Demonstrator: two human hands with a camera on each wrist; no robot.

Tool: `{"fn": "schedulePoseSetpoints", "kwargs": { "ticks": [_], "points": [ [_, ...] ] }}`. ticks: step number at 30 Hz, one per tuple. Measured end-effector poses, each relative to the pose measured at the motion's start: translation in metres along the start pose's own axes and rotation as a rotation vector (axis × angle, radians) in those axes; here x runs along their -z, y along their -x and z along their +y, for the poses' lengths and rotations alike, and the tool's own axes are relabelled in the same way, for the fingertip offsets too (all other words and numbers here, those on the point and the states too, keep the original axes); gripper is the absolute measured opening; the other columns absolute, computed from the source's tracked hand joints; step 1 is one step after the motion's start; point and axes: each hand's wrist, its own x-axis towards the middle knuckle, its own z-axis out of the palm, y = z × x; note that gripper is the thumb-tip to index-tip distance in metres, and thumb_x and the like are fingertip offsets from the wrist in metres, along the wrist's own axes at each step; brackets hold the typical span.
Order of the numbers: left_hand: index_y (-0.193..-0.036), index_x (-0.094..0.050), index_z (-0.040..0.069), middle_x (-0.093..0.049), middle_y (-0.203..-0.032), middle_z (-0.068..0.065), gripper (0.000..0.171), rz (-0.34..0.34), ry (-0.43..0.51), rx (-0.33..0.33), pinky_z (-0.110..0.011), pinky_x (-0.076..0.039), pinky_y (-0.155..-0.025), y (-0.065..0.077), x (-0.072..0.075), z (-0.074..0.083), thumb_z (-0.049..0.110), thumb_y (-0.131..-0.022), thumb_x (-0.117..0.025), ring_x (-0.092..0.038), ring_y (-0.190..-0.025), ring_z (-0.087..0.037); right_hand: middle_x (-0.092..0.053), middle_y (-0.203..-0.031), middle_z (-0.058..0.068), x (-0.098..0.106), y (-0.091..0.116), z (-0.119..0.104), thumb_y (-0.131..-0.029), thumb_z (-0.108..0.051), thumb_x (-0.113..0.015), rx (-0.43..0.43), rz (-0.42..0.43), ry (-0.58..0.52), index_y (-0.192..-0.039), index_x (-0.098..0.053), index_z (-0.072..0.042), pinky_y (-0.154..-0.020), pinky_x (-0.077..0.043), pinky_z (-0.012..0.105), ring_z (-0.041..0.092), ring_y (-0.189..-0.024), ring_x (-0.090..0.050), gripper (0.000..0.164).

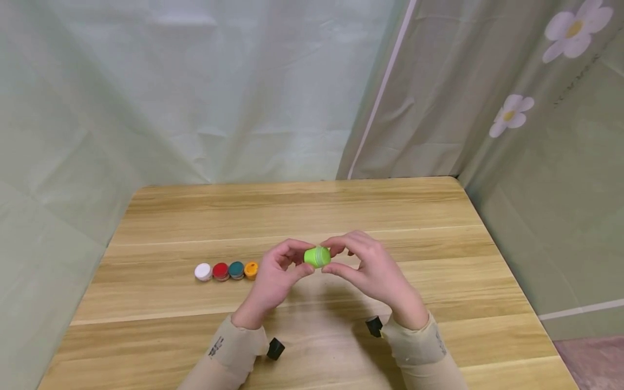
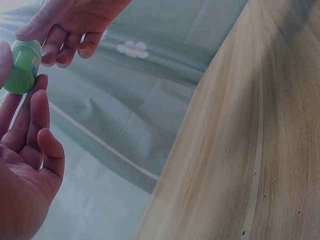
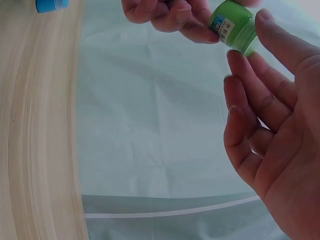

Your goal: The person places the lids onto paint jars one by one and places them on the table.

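Note:
A small green paint jar (image 1: 317, 257) is held up above the table between both hands, lying on its side in the head view. My left hand (image 1: 274, 277) pinches its solid green end between thumb and fingers. From the other side, my right hand (image 1: 372, 265) pinches the paler ringed end with thumb and fingertips. In the right wrist view a printed label shows on the side of the green jar (image 3: 231, 26). The other fingers of my right hand (image 3: 295, 130) are loosely bent below it.
Left of my left hand, a row of small paint jars stands on the wooden table (image 1: 341, 211): white (image 1: 203, 272), red (image 1: 221, 271), teal (image 1: 236, 270) and orange (image 1: 251, 270). Black wrist devices (image 1: 275, 349) sit at both cuffs. A pale curtain (image 1: 234, 97) hangs behind the table.

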Motion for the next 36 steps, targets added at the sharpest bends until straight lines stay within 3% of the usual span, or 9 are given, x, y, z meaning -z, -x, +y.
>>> {"fn": "schedulePoseSetpoints", "kwargs": {
  "ticks": [5,10,17,20,23,25,27,30,36],
  "points": [
    [-0.122,-0.074,0.008,-0.075,-0.112,-0.003,0.031,-0.012,-0.024,-0.001,-0.032,-0.051,-0.085,0.0,0.0,0.0,0.007,-0.093,-0.084,-0.063,-0.098,-0.024,-0.072,-0.102,-0.012,0.0,0.0,-0.003,-0.087,-0.029,-0.092,-0.058,-0.001,0.053,-0.11,-0.076,-0.02,-0.076,-0.054,0.041,0.01,-0.1,-0.064,0.029],
    [-0.119,-0.075,0.01,-0.074,-0.107,-0.003,0.032,-0.034,-0.052,-0.032,-0.032,-0.05,-0.08,0.0,-0.001,0.001,0.008,-0.09,-0.087,-0.061,-0.092,-0.033,-0.068,-0.092,-0.013,-0.005,0.0,-0.004,-0.093,-0.033,-0.085,-0.097,-0.01,0.119,-0.094,-0.071,-0.021,-0.071,-0.053,0.035,0.01,-0.089,-0.062,0.018],
    [-0.12,-0.076,0.011,-0.075,-0.106,-0.002,0.034,-0.062,-0.087,-0.03,-0.029,-0.049,-0.078,0.001,-0.004,0.004,0.008,-0.088,-0.089,-0.061,-0.088,-0.031,-0.057,-0.07,-0.014,-0.008,0.001,-0.002,-0.107,-0.02,-0.06,-0.165,-0.069,0.13,-0.071,-0.063,-0.022,-0.061,-0.046,0.029,0.009,-0.066,-0.053,0.036],
    [-0.12,-0.076,0.011,-0.074,-0.105,-0.003,0.033,-0.044,-0.1,-0.02,-0.029,-0.049,-0.079,0.001,-0.003,0.005,0.008,-0.09,-0.088,-0.062,-0.09,-0.03,-0.061,-0.077,-0.012,-0.005,0.001,-0.001,-0.108,-0.017,-0.058,-0.202,-0.081,0.066,-0.082,-0.068,-0.02,-0.063,-0.05,0.03,0.008,-0.069,-0.056,0.028],
    [-0.122,-0.076,0.012,-0.074,-0.109,-0.003,0.032,-0.022,-0.102,-0.006,-0.031,-0.05,-0.082,0.001,-0.002,0.005,0.007,-0.092,-0.085,-0.063,-0.094,-0.028,-0.068,-0.097,-0.01,0.0,0.001,0.0,-0.105,-0.022,-0.069,-0.179,-0.064,-0.004,-0.112,-0.072,-0.018,-0.072,-0.054,0.032,0.008,-0.083,-0.062,0.008],
    [-0.124,-0.075,0.011,-0.074,-0.112,-0.002,0.032,-0.01,-0.098,0.003,-0.033,-0.051,-0.084,0.001,0.0,0.005,0.006,-0.093,-0.083,-0.063,-0.098,-0.028,-0.069,-0.11,-0.01,0.003,0.001,0.001,-0.1,-0.025,-0.078,-0.127,-0.056,-0.029,-0.13,-0.068,-0.019,-0.077,-0.055,0.032,0.009,-0.092,-0.064,0.033],
    [-0.125,-0.074,0.01,-0.074,-0.114,-0.002,0.032,-0.003,-0.092,0.005,-0.036,-0.051,-0.086,0.0,0.001,0.005,0.005,-0.095,-0.082,-0.063,-0.1,-0.025,-0.07,-0.12,-0.006,0.004,0.001,0.001,-0.094,-0.024,-0.085,-0.063,-0.052,-0.041,-0.139,-0.065,-0.017,-0.08,-0.056,0.034,0.01,-0.098,-0.064,0.05],
    [-0.126,-0.073,0.007,-0.075,-0.115,-0.002,0.031,0.002,-0.081,0.001,-0.04,-0.051,-0.089,0.0,0.002,0.005,0.006,-0.096,-0.08,-0.063,-0.1,-0.024,-0.07,-0.125,-0.003,0.004,-0.001,0.002,-0.09,-0.021,-0.09,0.023,-0.05,-0.038,-0.139,-0.067,-0.016,-0.081,-0.057,0.034,0.012,-0.101,-0.065,0.055],
    [-0.127,-0.073,0.004,-0.075,-0.116,-0.001,0.03,-0.003,-0.053,-0.019,-0.038,-0.051,-0.092,-0.001,0.002,0.005,0.009,-0.097,-0.079,-0.064,-0.101,-0.023,-0.072,-0.122,-0.004,0.002,-0.002,0.004,-0.09,-0.014,-0.089,0.105,-0.028,-0.029,-0.129,-0.074,-0.016,-0.086,-0.055,0.027,0.015,-0.102,-0.068,0.042]
  ]
}}
